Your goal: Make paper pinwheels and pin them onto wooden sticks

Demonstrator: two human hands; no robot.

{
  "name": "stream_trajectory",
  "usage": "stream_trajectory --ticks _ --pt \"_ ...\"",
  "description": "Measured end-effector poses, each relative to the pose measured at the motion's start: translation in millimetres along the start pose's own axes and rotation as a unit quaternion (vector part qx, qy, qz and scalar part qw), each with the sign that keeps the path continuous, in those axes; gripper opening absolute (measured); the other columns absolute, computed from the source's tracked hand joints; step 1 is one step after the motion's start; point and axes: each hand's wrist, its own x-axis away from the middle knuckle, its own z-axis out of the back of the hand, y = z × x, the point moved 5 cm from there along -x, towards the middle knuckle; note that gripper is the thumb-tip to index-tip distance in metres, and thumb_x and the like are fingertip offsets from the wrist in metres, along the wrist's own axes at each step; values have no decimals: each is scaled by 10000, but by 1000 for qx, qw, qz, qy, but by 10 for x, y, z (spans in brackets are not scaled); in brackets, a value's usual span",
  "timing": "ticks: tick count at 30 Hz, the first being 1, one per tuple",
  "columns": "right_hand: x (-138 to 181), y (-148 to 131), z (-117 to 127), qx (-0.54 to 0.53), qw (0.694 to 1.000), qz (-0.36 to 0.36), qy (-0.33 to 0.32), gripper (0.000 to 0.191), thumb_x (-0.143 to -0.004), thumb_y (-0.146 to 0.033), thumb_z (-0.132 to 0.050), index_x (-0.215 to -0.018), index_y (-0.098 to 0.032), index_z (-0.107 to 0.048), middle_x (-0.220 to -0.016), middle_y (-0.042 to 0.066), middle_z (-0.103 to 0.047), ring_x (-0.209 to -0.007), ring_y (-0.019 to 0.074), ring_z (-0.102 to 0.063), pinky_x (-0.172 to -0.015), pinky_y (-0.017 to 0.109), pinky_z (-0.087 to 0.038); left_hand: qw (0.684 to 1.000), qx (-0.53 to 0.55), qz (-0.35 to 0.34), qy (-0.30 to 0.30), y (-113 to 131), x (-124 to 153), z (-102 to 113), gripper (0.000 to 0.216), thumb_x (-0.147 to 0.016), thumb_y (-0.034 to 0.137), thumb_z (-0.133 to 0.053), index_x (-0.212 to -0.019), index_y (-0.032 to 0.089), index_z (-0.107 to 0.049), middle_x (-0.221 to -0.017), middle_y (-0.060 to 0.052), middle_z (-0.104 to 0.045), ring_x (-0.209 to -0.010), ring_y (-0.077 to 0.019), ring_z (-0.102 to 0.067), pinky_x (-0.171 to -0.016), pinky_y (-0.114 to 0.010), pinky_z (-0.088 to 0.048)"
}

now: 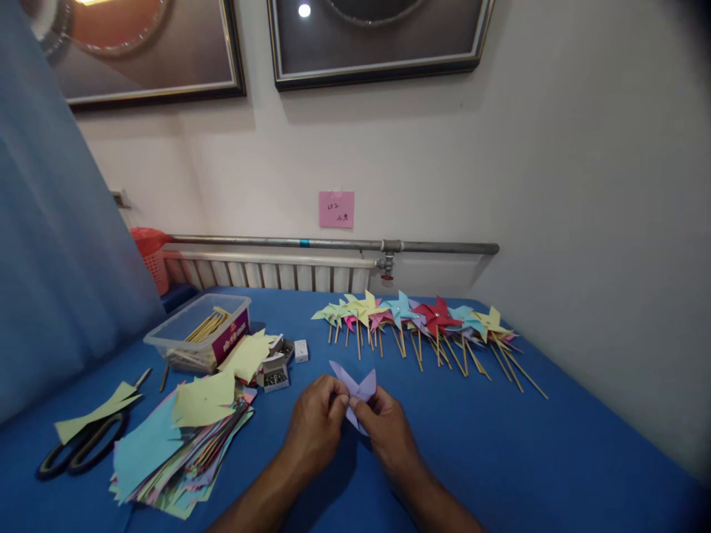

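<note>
Both my hands meet over the blue table (pixel 500 444), pinching a lavender sheet of paper folded into pinwheel points (pixel 355 389). My left hand (pixel 316 429) grips its left side with closed fingers. My right hand (pixel 389 429) pinches its right and lower part. The paper is lifted slightly above the cloth. Behind it, a row of finished paper pinwheels on wooden sticks (pixel 422 326) lies across the table in yellow, green, blue, red and pink.
A stack of coloured paper squares (pixel 183 437) lies at the left, with black scissors (pixel 83 448) and a yellow scrap beside it. A clear plastic box of sticks (pixel 200 337) and small boxes of pins (pixel 276 374) stand behind. A radiator and pipe run along the wall.
</note>
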Motion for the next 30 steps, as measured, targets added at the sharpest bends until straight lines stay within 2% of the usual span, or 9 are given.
stream_trajectory --ticks 23,30 --pt "-27 85 2 -20 1000 -21 -11 333 -720 -446 -848 -923 -183 -826 -829 56 -814 -775 242 -720 -729 322 -553 1000 -11 11 -7 -11 5 -15 141 -919 264 -501 -794 223 -551 -795 -16 -607 -777 -205 -563 -744 -320 -384" --pt "-32 80 12 -9 1000 -5 -12 348 -744 -478 -849 -935 -188 -825 -855 69 -822 -803 264 -730 -738 343 -564 1000 4 16 18 2 3 2 124 -888 261 -515 -785 222 -572 -762 -1 -615 -736 -191 -560 -716 -312 -379"
